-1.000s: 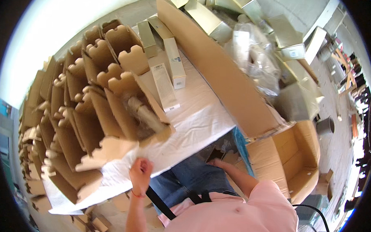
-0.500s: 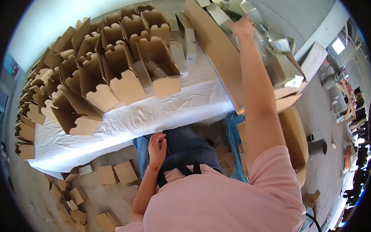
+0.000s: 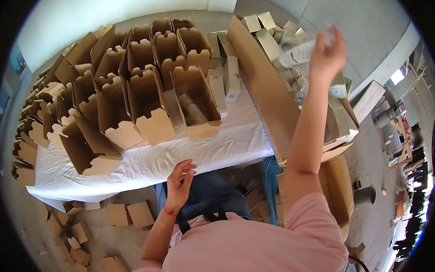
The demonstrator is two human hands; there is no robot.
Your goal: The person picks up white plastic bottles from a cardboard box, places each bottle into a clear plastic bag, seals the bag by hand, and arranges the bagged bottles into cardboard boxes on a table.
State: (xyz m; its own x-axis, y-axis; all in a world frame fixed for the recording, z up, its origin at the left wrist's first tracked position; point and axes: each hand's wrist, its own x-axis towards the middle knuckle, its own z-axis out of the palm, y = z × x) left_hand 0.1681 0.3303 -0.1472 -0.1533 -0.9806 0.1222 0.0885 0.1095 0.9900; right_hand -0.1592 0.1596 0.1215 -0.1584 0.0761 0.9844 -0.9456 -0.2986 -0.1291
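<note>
My right hand (image 3: pixel 328 56) is raised above a large carton (image 3: pixel 262 80) at the far right, its fingers closed round a clear plastic-wrapped cylinder (image 3: pixel 297 53). Motion blurs the fingertips. Inside that carton lie pale small boxes (image 3: pixel 267 43) and more clear-wrapped pieces. My left hand (image 3: pixel 180 182) hovers by the table's front edge, fingers loosely bent and apart, holding nothing. Closest to it on the table is an open brown cardboard box (image 3: pixel 203 131) with a clear-wrapped, bottle-like piece (image 3: pixel 193 111) lying inside.
Rows of open brown boxes (image 3: pixel 153 126) cover the left of the white-clothed table (image 3: pixel 144 164). Narrow pale boxes (image 3: pixel 232 79) stand beside the large carton. Folded cardboard pieces (image 3: pixel 140 214) litter the floor at left. An open carton (image 3: pixel 338 183) and a dark bucket (image 3: pixel 365 195) are at right.
My right hand has lifted from inside the large carton, bringing up the clear plastic-wrapped cylinder. My left hand has moved slightly forward and its fingers have opened. The view has shifted a little.
</note>
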